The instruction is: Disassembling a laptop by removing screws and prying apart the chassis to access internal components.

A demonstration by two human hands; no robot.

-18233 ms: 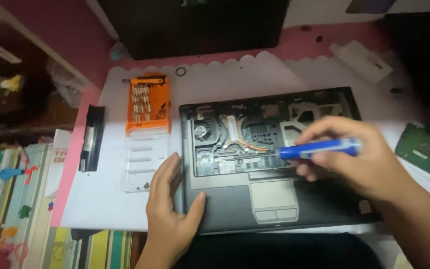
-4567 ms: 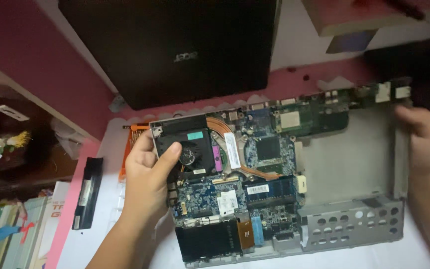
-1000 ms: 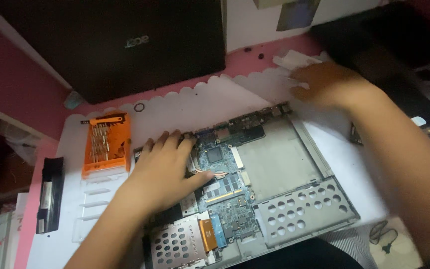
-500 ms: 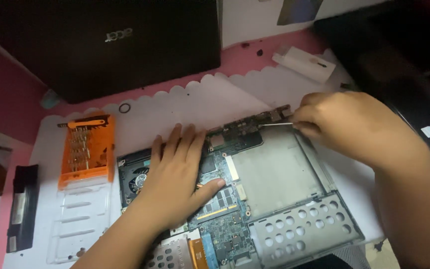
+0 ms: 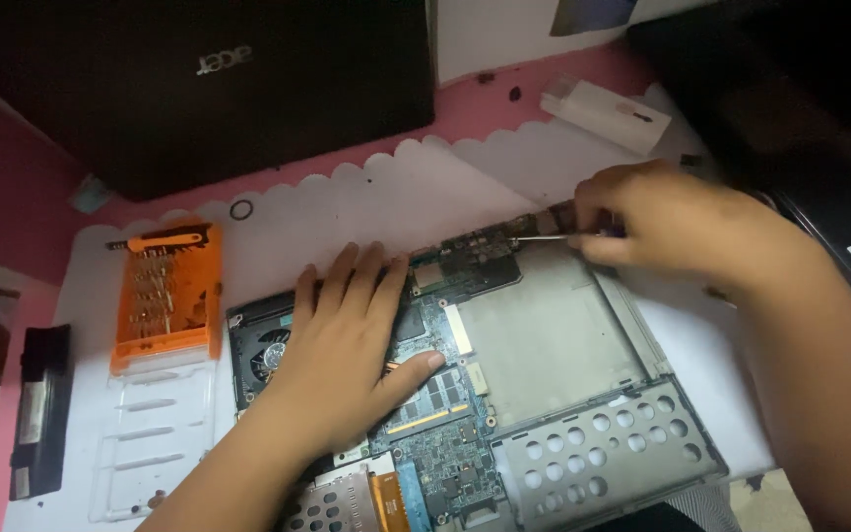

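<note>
An opened laptop base (image 5: 563, 345) lies on a white scalloped mat (image 5: 376, 202), its blue-green circuit board (image 5: 445, 394) and black fan (image 5: 258, 345) exposed. My left hand (image 5: 342, 345) rests flat on the board, fingers spread, holding nothing. My right hand (image 5: 662, 222) is closed around a thin metal screwdriver (image 5: 539, 236), whose tip points left at the board's far edge. The perforated metal bay (image 5: 613, 458) sits at the near right of the chassis.
An orange screwdriver-bit case (image 5: 169, 291) and its clear lid (image 5: 150, 433) lie left of the laptop. A black battery-like bar (image 5: 41, 409) is at far left. A closed black laptop (image 5: 199, 79) sits behind, with a white adapter (image 5: 603, 113) and dark parts (image 5: 839, 217) to the right.
The view has shifted so the laptop base sits lower and more central. My right hand came back from the far right with a screwdriver and set its tip at the board's far edge. My left hand stays pressed on the board.
</note>
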